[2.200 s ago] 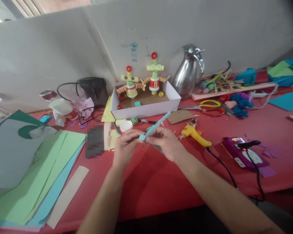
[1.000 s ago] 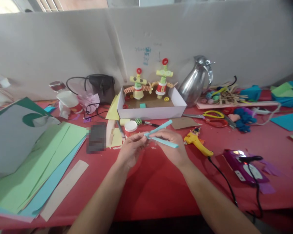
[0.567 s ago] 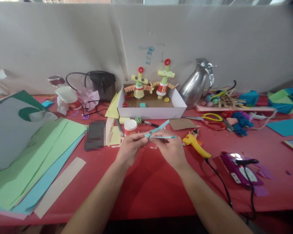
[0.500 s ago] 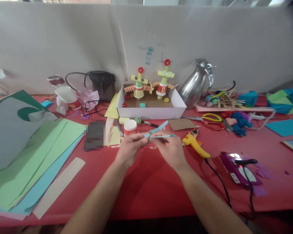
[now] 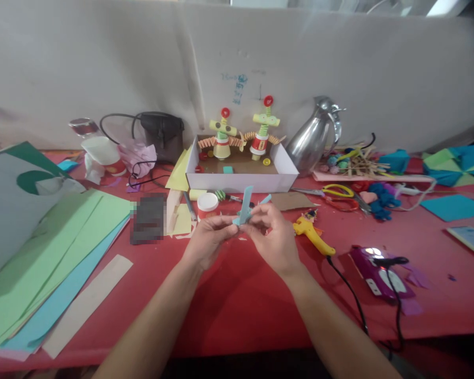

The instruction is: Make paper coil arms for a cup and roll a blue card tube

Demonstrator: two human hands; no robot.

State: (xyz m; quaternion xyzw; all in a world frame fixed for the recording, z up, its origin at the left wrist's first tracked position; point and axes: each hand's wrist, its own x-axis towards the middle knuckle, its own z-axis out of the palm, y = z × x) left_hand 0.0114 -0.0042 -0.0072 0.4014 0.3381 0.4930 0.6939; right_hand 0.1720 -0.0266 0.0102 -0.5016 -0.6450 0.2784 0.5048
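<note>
Pale blue paper strips (image 5: 245, 206) are what we are pinching between both hands, just above the red surface (image 5: 237, 310) and in front of the white box (image 5: 242, 181). We are holding them up off the cloth, probably so that the loose ends can swing free while we work the joined end. Our left hand (image 5: 205, 243) is nipping that joined end between thumb and fingertips, keeping it steady. Our right hand (image 5: 274, 239) is closing on the strips from three o'clock, fingers curled over them; one strip is standing nearly upright toward twelve o'clock and the other is angling toward one o'clock.

We are keeping the tools within reach: the yellow glue gun (image 5: 313, 233) is lying just at three o'clock of the right hand, its cord trailing toward five o'clock, and the scissors (image 5: 335, 189) are sitting farther off at two o'clock. A small white jar (image 5: 207, 203) is standing at eleven o'clock of the left hand. At nine o'clock we are leaving the sheets (image 5: 51, 252) fanned flat, seemingly as stock. Inside the box two paper figures (image 5: 240, 137) are standing upright against its back wall.
</note>
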